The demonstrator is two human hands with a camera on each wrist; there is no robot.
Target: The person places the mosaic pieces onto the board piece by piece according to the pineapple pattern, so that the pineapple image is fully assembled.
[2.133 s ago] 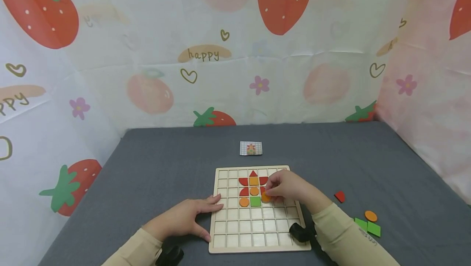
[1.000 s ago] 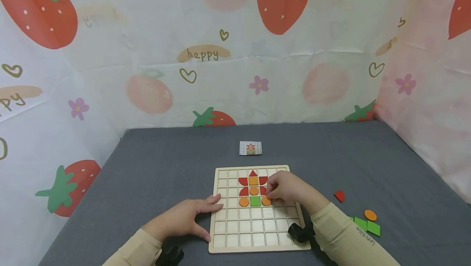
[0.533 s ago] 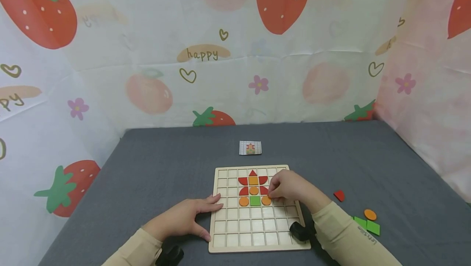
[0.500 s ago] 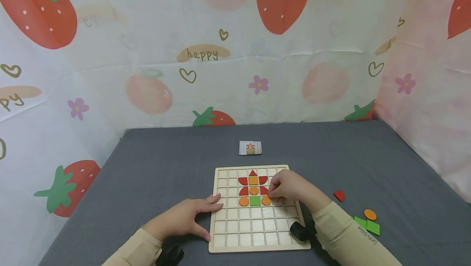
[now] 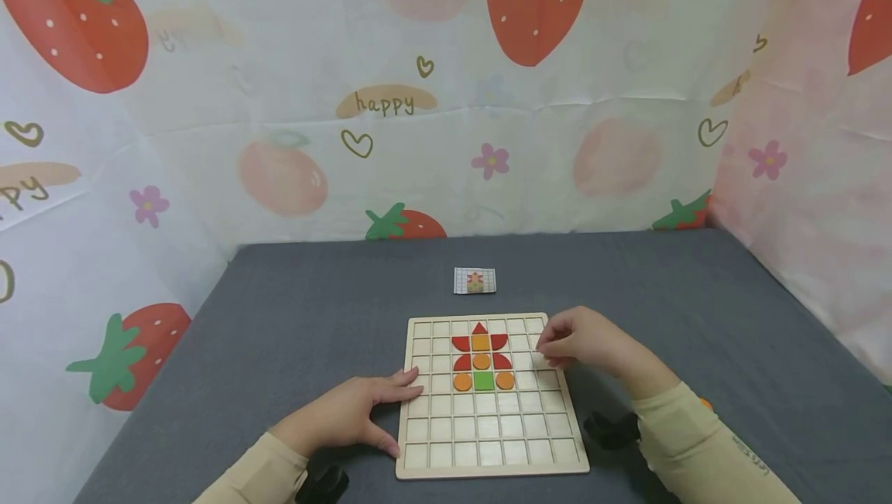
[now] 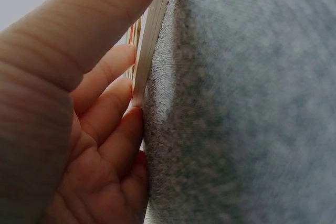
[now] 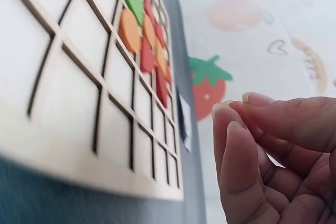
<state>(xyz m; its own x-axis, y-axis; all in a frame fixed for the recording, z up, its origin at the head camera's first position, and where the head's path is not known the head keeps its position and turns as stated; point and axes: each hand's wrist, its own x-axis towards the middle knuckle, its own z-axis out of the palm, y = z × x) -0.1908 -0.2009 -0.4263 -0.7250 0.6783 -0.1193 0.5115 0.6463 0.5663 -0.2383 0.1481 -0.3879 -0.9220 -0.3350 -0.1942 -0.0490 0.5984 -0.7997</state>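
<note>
The wooden grid board [image 5: 440, 475] lies on the grey cloth, with coloured tiles set in its upper middle cells. Among them are a green square tile [image 5: 483, 381], orange round tiles [image 5: 505, 381], an orange square tile [image 5: 481, 343], red quarter-round tiles [image 5: 502, 361] and a red triangle tile [image 5: 479, 328]. My left hand [image 5: 351, 411] rests along the board's left edge, fingertips on the rim and thumb lower down. Over the board's right edge is my right hand [image 5: 588, 345]. Its fingers are loosely bent, thumb near the fingertips, with nothing between them in the right wrist view.
A small card [image 5: 475, 281] printed with a similar tile pattern lies beyond the board. One orange disc [image 5: 707, 404] peeks out behind my right sleeve, which covers the other loose pieces. Strawberry-print cloth [image 5: 418, 179] hangs behind the table and along its sides.
My right hand has set the orange disc in the cell right of the green square, let go, and moved right to the board's edge. The left hand has stayed still.
</note>
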